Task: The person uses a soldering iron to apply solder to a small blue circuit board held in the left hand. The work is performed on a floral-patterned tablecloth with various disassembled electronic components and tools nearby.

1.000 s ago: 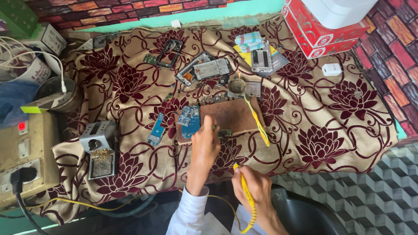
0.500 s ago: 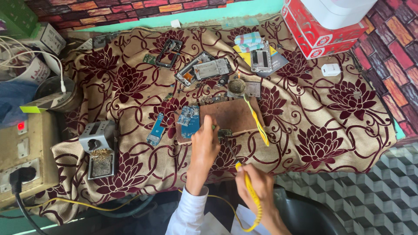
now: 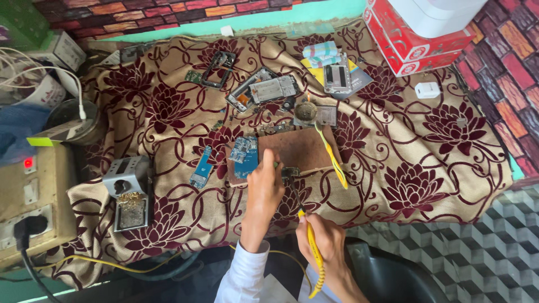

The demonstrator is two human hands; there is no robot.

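My right hand (image 3: 328,247) grips the yellow soldering iron (image 3: 313,252) like a pen, tip toward the small circuit board (image 3: 290,171), which my left hand (image 3: 264,188) pins to the brown work board (image 3: 297,148); beyond lie dismantled phone frames (image 3: 264,91).

I see floral maroon-and-gold cloth (image 3: 449,140) over bench. Red cartons (image 3: 418,47) stacked top right, white box (image 3: 435,14) on top. Small white adapter (image 3: 428,90) lies just beside them. Metal stand with brass wool (image 3: 128,193) at left edge of cloth. I note power box with red lamp (image 3: 28,191) far left, black plug (image 3: 25,227) in socket. Phone frame (image 3: 218,68) near top.
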